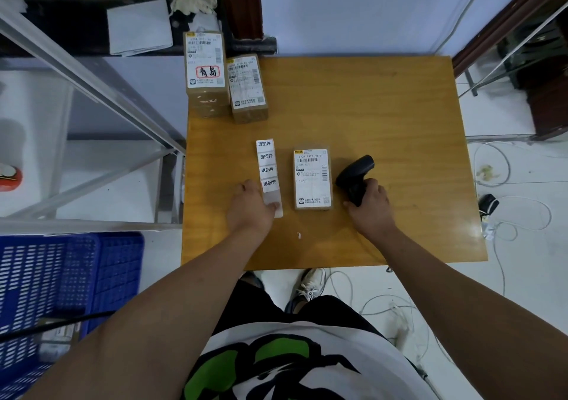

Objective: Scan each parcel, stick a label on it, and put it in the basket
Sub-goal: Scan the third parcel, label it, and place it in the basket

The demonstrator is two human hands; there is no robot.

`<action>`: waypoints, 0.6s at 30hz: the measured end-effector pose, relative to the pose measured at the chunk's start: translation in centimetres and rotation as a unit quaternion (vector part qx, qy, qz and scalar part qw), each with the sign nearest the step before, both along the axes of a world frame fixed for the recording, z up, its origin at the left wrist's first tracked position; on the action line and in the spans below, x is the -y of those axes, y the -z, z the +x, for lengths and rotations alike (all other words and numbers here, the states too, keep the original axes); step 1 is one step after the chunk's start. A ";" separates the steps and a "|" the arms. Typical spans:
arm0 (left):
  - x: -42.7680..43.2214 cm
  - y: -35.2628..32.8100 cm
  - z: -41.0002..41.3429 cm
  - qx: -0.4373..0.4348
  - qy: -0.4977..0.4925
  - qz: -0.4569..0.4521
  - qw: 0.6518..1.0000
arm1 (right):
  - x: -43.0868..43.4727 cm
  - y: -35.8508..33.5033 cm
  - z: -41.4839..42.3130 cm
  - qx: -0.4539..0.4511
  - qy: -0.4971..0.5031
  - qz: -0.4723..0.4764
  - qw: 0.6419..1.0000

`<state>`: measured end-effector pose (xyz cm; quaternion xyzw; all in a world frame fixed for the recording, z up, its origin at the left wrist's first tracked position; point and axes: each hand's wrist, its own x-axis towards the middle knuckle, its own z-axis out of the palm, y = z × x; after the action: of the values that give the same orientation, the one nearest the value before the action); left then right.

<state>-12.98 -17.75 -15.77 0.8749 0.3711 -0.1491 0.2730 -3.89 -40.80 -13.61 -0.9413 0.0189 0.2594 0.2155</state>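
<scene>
A small cardboard parcel (312, 178) with a white shipping label lies flat at the middle of the wooden table (384, 116). My right hand (370, 203) grips a black barcode scanner (356, 175) just to the parcel's right, its head resting near the table. A strip of white labels (268, 169) lies left of the parcel; my left hand (250, 207) presses its near end with fingers on the strip. Two more parcels, a taller one (205, 70) and a shorter one (247, 89), stand at the table's far left corner. A blue basket (120, 264) sits on the floor at the lower left.
A metal rack frame (92, 92) stands left of the table. Loose white cables (507, 215) and a small black device (488, 204) lie on the floor to the right. My shoe (310, 286) shows under the table's front edge. A small white scrap (298, 235) lies on the table.
</scene>
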 end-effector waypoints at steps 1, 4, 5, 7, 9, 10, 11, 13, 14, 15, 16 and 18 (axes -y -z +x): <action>0.0 0.1 0.0 0.002 -0.002 -0.003 1.000 | 0.1 0.2 -0.1 0.002 -0.004 -0.005 1.000; 0.1 0.2 0.2 0.010 -0.020 -0.020 1.000 | 0.2 0.5 -0.4 0.007 0.001 -0.028 1.000; 0.1 0.2 0.1 0.016 -0.030 -0.027 0.999 | 0.2 0.5 -0.5 0.006 0.010 -0.032 0.999; 0.0 0.3 0.0 0.026 -0.053 -0.042 0.997 | 0.0 0.3 -0.5 0.007 0.040 -0.027 0.999; -0.2 0.3 -0.1 0.032 -0.089 -0.067 0.993 | -0.2 0.0 -0.6 0.034 0.073 -0.013 0.997; -0.3 0.4 -0.2 0.036 -0.111 -0.083 0.990 | -0.4 -0.2 -0.7 0.053 0.091 -0.001 0.994; -0.4 0.4 -0.2 0.037 -0.130 -0.098 0.986 | -0.5 -0.5 -0.8 0.068 0.110 0.014 0.991; -0.6 0.5 -0.3 0.030 -0.150 -0.111 0.982 | -0.7 -1.1 -0.9 0.083 0.142 0.048 0.985; -0.7 0.5 -0.5 0.027 -0.149 -0.107 0.983 | -0.8 -1.3 -0.9 0.087 0.151 0.060 0.983; -0.6 0.3 -0.6 0.022 -0.145 -0.100 0.984 | -0.9 -1.6 -1.0 0.090 0.157 0.068 0.981; -0.6 0.2 -0.8 0.021 -0.137 -0.091 0.986 | -1.0 -1.8 -1.1 0.092 0.159 0.074 0.980; -0.3 -0.1 -1.0 0.027 -0.117 -0.061 0.991 | -1.1 -2.1 -1.2 0.097 0.154 0.082 0.980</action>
<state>-13.98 -17.50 -15.70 0.8108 0.4537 -0.1153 0.3514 -5.12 -39.71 -11.47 -0.9268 0.1214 0.1315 0.3302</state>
